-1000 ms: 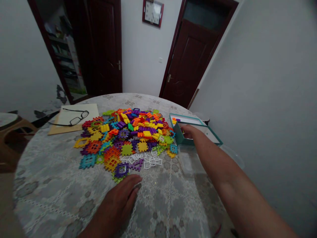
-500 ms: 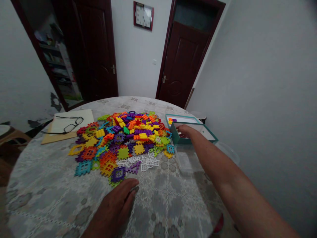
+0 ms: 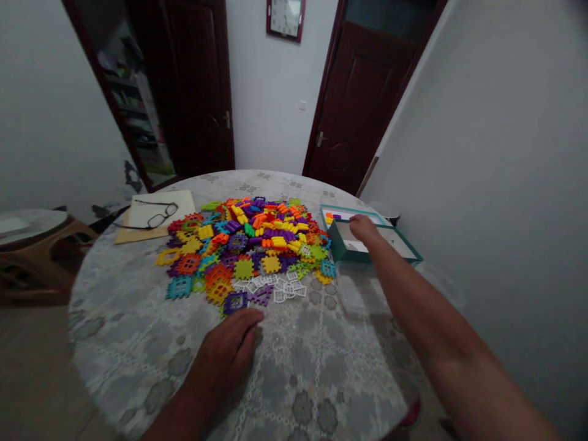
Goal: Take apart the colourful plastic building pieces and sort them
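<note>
My left hand (image 3: 229,346) rests on the tablecloth in front of a pile of colourful plastic building pieces (image 3: 243,267). Its fingers are curled together, and I see nothing in them. My right hand (image 3: 364,229) is over the left part of a green-rimmed box (image 3: 351,252), fingers closed and pointing away from me. What those fingers hold, if anything, is hidden. Behind this box lies a matching tray or lid (image 3: 377,215) with a few orange, yellow and purple pieces (image 3: 331,217) at its left end. White lattice pieces (image 3: 289,289) lie at the pile's near edge.
A clear plastic container (image 3: 356,297) stands in front of the green box, under my right forearm. Black-framed glasses (image 3: 158,219) lie on paper (image 3: 184,202) at the far left of the round table (image 3: 294,355). A wall is close on the right.
My right hand has risen from inside the green box, and its fingers have closed up. My left hand stays on the cloth, its fingers closer together. The whole view has shifted.
</note>
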The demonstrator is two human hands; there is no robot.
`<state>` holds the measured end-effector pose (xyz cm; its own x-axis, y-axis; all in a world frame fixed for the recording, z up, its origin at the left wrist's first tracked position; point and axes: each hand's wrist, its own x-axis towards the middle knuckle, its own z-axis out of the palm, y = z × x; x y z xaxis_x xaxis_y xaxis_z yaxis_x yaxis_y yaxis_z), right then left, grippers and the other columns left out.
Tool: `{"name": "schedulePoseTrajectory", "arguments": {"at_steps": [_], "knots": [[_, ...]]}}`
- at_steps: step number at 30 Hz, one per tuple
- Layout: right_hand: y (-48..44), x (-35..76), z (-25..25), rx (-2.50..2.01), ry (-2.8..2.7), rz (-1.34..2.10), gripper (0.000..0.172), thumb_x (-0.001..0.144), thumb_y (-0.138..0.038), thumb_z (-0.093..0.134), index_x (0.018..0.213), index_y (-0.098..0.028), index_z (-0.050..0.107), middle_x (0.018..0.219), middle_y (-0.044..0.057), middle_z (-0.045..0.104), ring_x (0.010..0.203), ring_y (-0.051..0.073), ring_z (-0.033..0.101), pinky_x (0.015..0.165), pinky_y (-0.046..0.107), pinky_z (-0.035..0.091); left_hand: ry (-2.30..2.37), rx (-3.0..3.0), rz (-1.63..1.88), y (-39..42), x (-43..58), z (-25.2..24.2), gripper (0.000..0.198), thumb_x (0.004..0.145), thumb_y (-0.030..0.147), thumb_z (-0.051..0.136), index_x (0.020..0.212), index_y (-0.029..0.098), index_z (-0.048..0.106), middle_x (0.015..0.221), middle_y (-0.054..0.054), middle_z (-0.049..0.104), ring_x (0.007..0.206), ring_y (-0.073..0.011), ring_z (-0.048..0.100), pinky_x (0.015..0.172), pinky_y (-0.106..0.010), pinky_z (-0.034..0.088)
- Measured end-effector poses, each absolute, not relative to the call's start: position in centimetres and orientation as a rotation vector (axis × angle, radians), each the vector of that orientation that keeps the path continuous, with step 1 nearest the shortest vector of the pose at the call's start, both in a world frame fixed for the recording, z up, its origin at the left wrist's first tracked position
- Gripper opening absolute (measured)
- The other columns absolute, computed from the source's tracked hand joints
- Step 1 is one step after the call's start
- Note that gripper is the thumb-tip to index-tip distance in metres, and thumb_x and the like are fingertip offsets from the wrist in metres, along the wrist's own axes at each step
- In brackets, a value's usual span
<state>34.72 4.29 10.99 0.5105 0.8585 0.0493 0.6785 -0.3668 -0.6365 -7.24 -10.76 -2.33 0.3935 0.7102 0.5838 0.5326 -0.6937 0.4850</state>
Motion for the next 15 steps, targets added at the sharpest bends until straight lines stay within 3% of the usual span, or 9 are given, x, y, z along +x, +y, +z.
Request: {"name": "schedulePoseTrajectory", "arguments": {"at_steps": [2,5,7,11,15], "knots": [[3.0,33.5,11.6,-2.079,-1.276,0.208,0.039,0.1,-0.023,0.056,0.133,-0.011,0.073,0.141,0.019,0.071,0.137,0.032,0.062,0.113,0.041,0.05,1.323,2.348,1.267,-10.7,-7.5,-1.6,0.027,0.108,0.025,0.05,0.118,0.022,0.074,0.115,-0.009,0.082,0.109,-0.025,0.078,0.106,-0.043,0.065],[-0.5,30.3,11.1,-1.755,-1.49,0.008,0.037,0.099,-0.031,0.054,0.125,-0.017,0.077,0.12,0.014,0.079,0.113,0.031,0.072,0.105,0.045,0.054,1.64,2.291,1.215,-10.6,-8.0,-1.1,0.029,0.106,0.026,0.052,0.128,0.019,0.069,0.129,-0.015,0.076,0.125,-0.0325,0.07,0.115,-0.056,0.057],[-3.6,27.4,9.8,-1.533,-1.713,0.046,0.03,0.101,-0.034,0.056,0.118,-0.022,0.078,0.116,0.01,0.08,0.106,0.028,0.074,0.101,0.044,0.056,1.767,2.327,1.072,-10.8,-8.2,-1.1,0.035,0.104,0.029,0.057,0.136,0.017,0.065,0.139,-0.02,0.069,0.131,-0.0376,0.064,0.115,-0.061,0.054],[-8.3,22.0,5.4,-1.27,-2.007,0.177,0.022,0.103,-0.027,0.056,0.114,-0.023,0.074,0.125,0.013,0.076,0.115,0.027,0.072,0.103,0.045,0.058,1.828,2.392,0.806,-11.0,-8.0,-1.2,0.049,0.098,0.032,0.07,0.143,0.019,0.06,0.142,-0.018,0.065,0.126,-0.037,0.061,0.111,-0.057,0.055],[-9.3,19.2,0.6,-1.255,-2.055,0.237,0.027,0.102,-0.021,0.057,0.125,-0.02,0.071,0.136,0.018,0.07,0.122,0.03,0.07,0.109,0.051,0.059,1.741,2.419,0.605,-9.9,-7.2,-0.2,0.046,0.096,0.027,0.073,0.14,0.02,0.062,0.135,-0.015,0.067,0.122,-0.0336,0.061,0.109,-0.05,0.054]]}}
